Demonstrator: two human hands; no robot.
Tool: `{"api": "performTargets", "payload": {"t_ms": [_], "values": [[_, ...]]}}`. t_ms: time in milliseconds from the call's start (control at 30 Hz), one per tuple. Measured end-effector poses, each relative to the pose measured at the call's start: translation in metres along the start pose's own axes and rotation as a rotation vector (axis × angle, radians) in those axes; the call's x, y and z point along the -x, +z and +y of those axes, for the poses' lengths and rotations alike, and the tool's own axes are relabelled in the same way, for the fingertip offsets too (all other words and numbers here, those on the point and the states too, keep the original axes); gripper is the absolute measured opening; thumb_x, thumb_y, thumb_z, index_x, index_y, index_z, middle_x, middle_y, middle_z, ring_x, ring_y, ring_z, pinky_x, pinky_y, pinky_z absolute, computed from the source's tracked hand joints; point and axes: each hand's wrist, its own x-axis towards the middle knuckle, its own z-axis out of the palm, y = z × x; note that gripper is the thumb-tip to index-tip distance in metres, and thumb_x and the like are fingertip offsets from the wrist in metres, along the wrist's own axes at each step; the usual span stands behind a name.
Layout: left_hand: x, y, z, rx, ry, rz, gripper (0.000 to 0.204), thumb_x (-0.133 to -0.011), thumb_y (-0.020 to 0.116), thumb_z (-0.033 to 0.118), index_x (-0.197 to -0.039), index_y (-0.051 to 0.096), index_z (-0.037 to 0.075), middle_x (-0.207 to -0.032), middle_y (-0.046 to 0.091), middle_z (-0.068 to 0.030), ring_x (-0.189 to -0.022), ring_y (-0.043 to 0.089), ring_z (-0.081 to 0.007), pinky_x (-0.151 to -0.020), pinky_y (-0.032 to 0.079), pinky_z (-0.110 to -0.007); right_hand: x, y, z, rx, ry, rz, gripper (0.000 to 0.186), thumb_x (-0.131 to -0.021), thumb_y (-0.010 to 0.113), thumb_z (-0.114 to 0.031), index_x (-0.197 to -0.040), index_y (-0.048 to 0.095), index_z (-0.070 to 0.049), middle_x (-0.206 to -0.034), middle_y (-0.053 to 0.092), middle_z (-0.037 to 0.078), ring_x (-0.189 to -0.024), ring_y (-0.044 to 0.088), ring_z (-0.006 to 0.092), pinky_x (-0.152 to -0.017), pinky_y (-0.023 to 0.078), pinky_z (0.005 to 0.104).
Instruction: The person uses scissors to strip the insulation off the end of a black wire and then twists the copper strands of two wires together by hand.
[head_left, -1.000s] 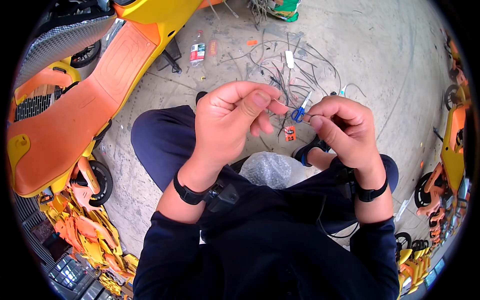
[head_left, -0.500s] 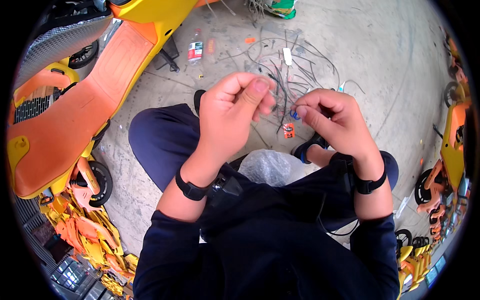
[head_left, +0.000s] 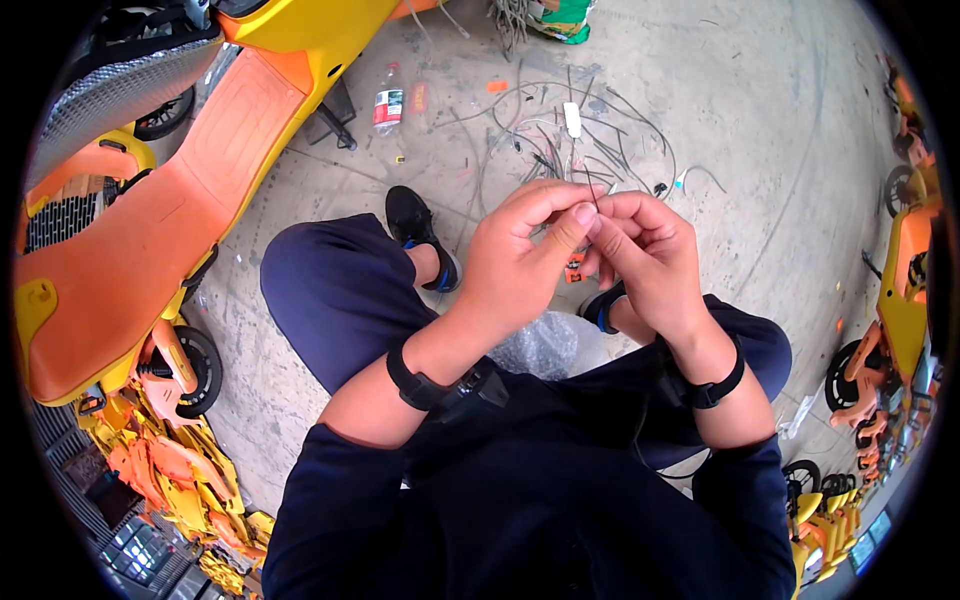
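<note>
My left hand and my right hand meet above the floor, in front of my knees. Their thumbs and forefingers are pinched together, fingertips touching. A thin dark wire rises from between the fingertips, and both hands appear closed on it. The rest of its length is hidden by the fingers. Beyond the hands, a loose tangle of grey and black cables lies on the concrete, with a white oblong piece among them. A small orange packet shows partly below my fingers.
On the left stands a yellow and orange scooter body. A plastic bottle lies on the floor near it. Clear bubble wrap sits between my legs. Yellow scooters line the right side; a green bag is at the top.
My hands were apart and have come together, the left moving right and the right slightly left and down. A dark wire now shows between the fingertips. My left foot shows more.
</note>
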Motion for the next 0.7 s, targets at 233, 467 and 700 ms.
{"api": "performTargets", "payload": {"t_ms": [233,467,700], "values": [[-0.01,-0.001,0.001,-0.051,0.091,0.053,0.013,-0.092,0.057,0.01,-0.099,0.061,-0.001,-0.1,0.062,-0.0083,-0.084,0.059,-0.0124,-0.075,0.049,-0.025,-0.003,-0.005,-0.004,-0.064,0.071,-0.06,0.014,-0.092,0.06,-0.009,-0.104,0.06,-0.001,-0.089,0.067,0.005,-0.069,0.061,0.0075,-0.056,0.048,0.0201],[-0.009,-0.02,0.026,0.134,-0.083,0.136,0.011,-0.097,0.048,0.009,-0.101,0.05,-0.001,-0.075,0.061,-0.0086,-0.068,0.058,-0.011,-0.065,0.045,-0.024,-0.111,-0.126,0.106,0.396,0.417,0.183,0.022,-0.093,0.054,-0.019,-0.092,0.064,0.001,-0.084,0.068,0.01,-0.076,0.066,0.0156,-0.066,0.053,0.0267],[-0.005,-0.046,0.011,-0.042,-0.245,0.294,0.014,-0.097,0.049,0.008,-0.106,0.055,0.0,-0.071,0.057,-0.0036,-0.063,0.052,-0.0063,-0.059,0.043,-0.02,-0.094,-0.152,0.346,0.806,0.746,0.288,0.024,-0.074,0.064,-0.021,-0.077,0.066,0.003,-0.076,0.068,0.02,-0.074,0.067,0.0312,-0.071,0.052,0.0404]]}}
